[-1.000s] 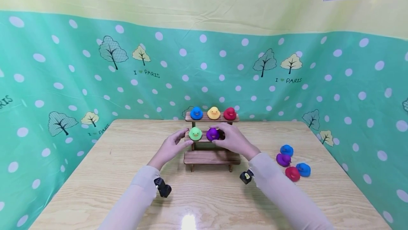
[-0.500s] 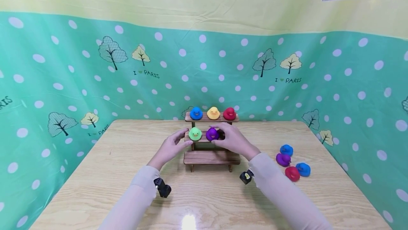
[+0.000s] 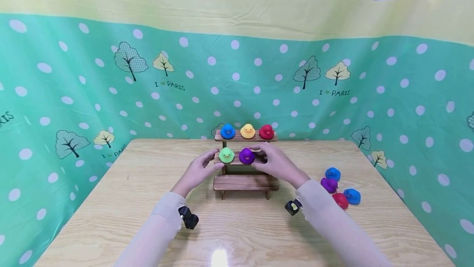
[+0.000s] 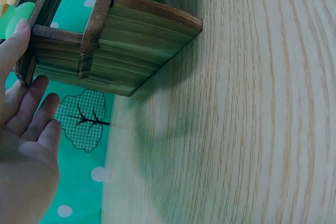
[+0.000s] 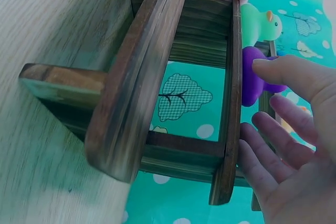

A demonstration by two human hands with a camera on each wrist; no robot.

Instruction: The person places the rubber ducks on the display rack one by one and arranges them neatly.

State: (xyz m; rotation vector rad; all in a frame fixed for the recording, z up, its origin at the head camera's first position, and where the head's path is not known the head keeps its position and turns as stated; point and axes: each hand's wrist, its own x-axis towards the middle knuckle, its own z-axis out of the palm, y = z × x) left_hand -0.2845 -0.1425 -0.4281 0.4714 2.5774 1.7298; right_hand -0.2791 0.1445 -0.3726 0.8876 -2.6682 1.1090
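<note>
The purple duck (image 3: 246, 156) sits beside the right grip (image 3: 277, 163), fingers apart; the left grip (image 3: 198, 172) holds the shelf (image 3: 246, 182). It looks light (squishy, maybe), so pinch its round sides gently.

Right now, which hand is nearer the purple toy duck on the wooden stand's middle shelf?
Right. The right hand is directly beside the purple toy duck; the left hand is at the left end of the middle shelf, with the light-green toy duck in between.
</note>
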